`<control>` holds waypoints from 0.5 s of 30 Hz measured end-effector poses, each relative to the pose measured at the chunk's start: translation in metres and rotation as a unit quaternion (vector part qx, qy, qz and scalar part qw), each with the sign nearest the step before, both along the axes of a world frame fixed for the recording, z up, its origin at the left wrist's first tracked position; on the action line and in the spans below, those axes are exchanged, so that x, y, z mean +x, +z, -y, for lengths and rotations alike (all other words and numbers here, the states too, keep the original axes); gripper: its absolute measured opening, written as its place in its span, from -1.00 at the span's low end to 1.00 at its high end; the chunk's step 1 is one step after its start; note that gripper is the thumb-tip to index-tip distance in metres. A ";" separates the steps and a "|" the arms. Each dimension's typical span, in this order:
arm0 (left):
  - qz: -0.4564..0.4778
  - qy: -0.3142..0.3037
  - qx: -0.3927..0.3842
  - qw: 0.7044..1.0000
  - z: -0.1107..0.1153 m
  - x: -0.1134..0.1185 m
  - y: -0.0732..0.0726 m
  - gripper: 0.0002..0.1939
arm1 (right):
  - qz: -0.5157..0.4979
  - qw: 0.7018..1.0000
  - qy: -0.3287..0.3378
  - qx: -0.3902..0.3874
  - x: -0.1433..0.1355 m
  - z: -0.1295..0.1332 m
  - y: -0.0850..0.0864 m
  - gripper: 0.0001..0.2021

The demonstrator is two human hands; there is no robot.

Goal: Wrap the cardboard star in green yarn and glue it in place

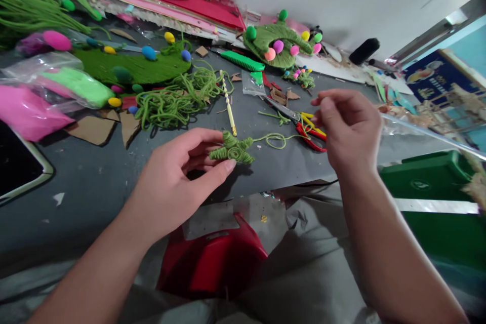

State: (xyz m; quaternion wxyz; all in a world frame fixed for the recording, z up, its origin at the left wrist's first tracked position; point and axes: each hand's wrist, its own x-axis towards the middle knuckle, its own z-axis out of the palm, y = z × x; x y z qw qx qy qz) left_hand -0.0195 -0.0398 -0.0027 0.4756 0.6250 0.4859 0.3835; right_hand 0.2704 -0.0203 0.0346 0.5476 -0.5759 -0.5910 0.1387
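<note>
Within L hand [172, 177], clamped on it, sits green yarn-wrapped star [234, 153], spiral ctr; R hand [351, 124] curled, can't tell if holding yarn [258, 139].

The green star [232, 152] hides some fingertips of the left hand [176, 172], and whether the right hand [353, 129] pinches the yarn [260, 138] is too small to tell. The left edge of view cuts off the tablet [17, 167] and the pink bag [28, 111]; lettering on the blue box [429, 78] is blurred.
</note>
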 end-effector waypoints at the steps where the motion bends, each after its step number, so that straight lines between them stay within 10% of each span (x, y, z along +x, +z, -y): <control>1: -0.005 0.000 0.007 1.000 0.000 0.000 -0.002 -0.64 | 0.018 0.999 0.038 -0.012 -0.006 0.003 0.000 -0.85; 7: -0.032 -0.013 0.035 0.999 0.002 -0.002 -0.006 -0.70 | 0.036 0.951 0.286 -0.112 -0.049 0.016 -0.003 -0.70; 15: 0.000 -0.061 0.010 0.998 0.002 -0.002 0.002 -0.71 | -0.011 0.946 0.304 -0.116 -0.066 0.017 -0.010 -0.90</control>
